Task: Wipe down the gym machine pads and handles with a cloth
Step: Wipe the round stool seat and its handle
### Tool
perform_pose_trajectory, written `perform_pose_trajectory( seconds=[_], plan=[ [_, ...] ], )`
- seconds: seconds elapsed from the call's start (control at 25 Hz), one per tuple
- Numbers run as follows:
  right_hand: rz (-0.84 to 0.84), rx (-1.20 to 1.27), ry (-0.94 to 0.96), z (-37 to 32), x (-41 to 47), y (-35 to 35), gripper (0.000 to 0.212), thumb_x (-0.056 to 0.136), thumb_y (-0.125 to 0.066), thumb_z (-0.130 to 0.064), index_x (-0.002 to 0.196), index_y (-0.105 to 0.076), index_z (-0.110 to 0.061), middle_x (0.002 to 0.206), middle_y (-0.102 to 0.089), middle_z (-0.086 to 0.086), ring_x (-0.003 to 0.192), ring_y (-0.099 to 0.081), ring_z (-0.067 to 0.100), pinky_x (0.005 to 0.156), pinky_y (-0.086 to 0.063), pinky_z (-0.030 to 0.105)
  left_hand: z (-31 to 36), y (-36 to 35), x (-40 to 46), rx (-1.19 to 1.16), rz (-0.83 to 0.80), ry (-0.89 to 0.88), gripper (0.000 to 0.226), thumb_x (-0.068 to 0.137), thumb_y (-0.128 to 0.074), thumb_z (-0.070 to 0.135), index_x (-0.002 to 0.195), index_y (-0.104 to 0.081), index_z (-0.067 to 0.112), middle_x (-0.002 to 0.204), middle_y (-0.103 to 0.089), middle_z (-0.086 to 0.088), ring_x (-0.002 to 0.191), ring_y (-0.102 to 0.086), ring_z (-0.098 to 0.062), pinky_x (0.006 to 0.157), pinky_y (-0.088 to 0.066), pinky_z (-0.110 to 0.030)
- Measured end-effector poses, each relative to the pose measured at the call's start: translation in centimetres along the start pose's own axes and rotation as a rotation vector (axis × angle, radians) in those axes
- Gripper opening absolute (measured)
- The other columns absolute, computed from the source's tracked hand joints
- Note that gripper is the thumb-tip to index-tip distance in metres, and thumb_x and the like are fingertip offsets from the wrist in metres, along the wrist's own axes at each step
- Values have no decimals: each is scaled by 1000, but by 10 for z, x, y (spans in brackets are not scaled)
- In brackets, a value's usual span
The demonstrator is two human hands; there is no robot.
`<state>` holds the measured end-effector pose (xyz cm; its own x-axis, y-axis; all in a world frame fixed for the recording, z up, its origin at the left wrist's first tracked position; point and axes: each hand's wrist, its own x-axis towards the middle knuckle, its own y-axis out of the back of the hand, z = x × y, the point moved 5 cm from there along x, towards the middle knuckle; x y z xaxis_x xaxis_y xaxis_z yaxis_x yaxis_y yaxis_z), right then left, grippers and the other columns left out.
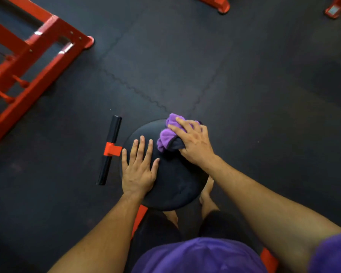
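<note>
- The round black pad (171,174) of the gym machine sits near the middle of the view, seen from straight above, over a dark rubber floor (244,75) of interlocking tiles.
- The left hand (139,168) lies flat on the left part of the pad, palm down, fingers straight and slightly spread, pointing to the far side; it holds nothing.
- The right hand (193,142) is on the far right part of the pad, its fingers curled over a bunched purple cloth (168,134) with a dark edge, pressing it onto the pad surface.
- The cloth sticks out to the left and far side of the right hand, at the far rim of the pad.
- The two hands are apart, with bare pad between them.
- Just left of the pad a black handle bar (109,150) runs near to far, fixed at its middle by a red bracket (112,149) close to the left hand's little finger.
- A red machine frame (34,62) stands far left; two red feet (221,4) show at the far edge.
- The person wears a purple shirt (199,257), and bare legs show below the pad.
</note>
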<state>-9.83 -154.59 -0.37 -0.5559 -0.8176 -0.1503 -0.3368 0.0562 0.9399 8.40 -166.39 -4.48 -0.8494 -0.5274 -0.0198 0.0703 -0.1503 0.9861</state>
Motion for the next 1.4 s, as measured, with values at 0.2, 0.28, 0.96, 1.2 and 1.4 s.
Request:
perform_pose_trajectory(
  seconds=[0.2, 0.28, 0.96, 1.2, 1.4],
  plan=[
    [-59, 14, 80, -47, -126, -37, 97, 50, -70, -20, 144, -51, -35, 156, -44, -2, 132, -46, 28, 103, -37, 45, -1, -4, 1, -21, 28, -15, 66, 105, -29, 53, 164, -26, 23, 172, -15, -4, 159, -15, -21, 125, -16, -59],
    [-13, -79, 86, -33, -96, -29, 89, 55, -67, -16, 142, -55, -32, 150, -49, 0, 125, -49, 30, 101, -37, 45, -2, -4, 1, -26, 37, -35, 65, 105, -29, 53, 163, -27, 23, 172, -15, -4, 159, -15, -21, 125, -16, -59],
    [103, -82, 252, -97, -171, -80, 74, 67, -73, -26, 139, -58, -29, 146, -55, 2, 119, -50, 30, 104, -35, 46, -4, -3, 7, 17, 19, -81, 65, 106, -24, 54, 165, -18, 26, 173, -12, -1, 159, -10, -19, 126, -13, -57],
    [271, 27, -335, 32, -96, -9, 75, 67, -71, -4, 137, -54, -23, 135, -51, 8, 103, -50, 33, 85, -46, 43, -1, -3, -2, 6, 0, -6, 65, 107, -23, 55, 165, -15, 27, 174, -8, -1, 160, -4, -18, 127, -4, -54],
    [291, 137, -527, -19, -146, -40, 83, 56, -67, 0, 136, -48, -15, 133, -45, 15, 101, -46, 37, 85, -51, 52, 2, -2, -7, -6, 0, 50, 65, 107, -24, 55, 165, -13, 27, 173, -6, -1, 160, -3, -20, 127, -6, -57]
  ],
)
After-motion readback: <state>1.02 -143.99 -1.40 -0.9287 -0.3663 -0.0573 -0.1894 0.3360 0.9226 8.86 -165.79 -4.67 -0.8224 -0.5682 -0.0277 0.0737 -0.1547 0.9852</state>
